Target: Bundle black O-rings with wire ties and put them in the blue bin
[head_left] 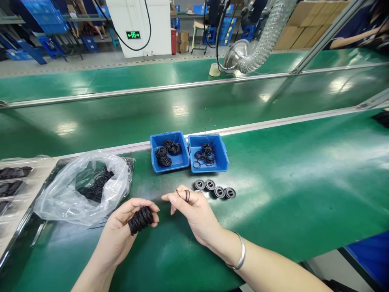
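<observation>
At left, a plastic bag (82, 190) lies open with black rings inside. The left hand (121, 227) grips a thick bundle of rings (140, 220). The right hand (191, 213), apart from it, pinches a few rings (186, 195), near black discs (219, 192), below two blue bins (189, 152).

- A single head-worn camera looks forward and down from the person's own head
- It sits close above the green conveyor bench (194, 117), with the left hand (120, 235) at 7 o'clock and the right hand (194, 215) at 6 o'clock
- Its wide frame reaches past the bench to the factory floor (60, 65) at 11 o'clock
</observation>
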Demonstrator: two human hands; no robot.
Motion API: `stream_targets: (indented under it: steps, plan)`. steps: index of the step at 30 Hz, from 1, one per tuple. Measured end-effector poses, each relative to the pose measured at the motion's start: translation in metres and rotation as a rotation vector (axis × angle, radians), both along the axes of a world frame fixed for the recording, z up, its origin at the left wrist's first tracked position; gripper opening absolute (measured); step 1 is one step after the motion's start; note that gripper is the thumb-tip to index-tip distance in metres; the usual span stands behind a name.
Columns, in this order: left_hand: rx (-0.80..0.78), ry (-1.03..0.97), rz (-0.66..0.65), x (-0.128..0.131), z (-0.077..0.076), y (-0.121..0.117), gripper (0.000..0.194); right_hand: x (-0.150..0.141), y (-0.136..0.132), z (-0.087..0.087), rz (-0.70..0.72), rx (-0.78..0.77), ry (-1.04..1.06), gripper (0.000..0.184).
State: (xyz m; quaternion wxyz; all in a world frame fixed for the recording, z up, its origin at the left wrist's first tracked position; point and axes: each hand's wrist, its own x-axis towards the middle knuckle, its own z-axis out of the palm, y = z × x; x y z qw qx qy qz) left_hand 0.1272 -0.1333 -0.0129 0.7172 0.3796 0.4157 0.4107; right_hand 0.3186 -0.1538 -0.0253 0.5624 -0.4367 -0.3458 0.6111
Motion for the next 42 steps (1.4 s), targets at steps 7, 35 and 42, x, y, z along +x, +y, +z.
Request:
stream_targets:
  steps: [7, 35, 42]
  plan:
    - [0.005, -0.012, -0.034, -0.006, -0.004, 0.002, 0.022, 0.001, 0.0, -0.004, 0.031, 0.086, -0.175, 0.039]
    - [0.226, 0.112, -0.232, -0.01, -0.018, 0.004, 0.023, 0.001, -0.003, -0.007, 0.244, -0.011, -0.167, 0.014]
    - [0.174, 0.008, -0.235, -0.008, -0.016, 0.005, 0.021, 0.002, -0.003, -0.004, 0.355, -0.234, 0.162, 0.025]
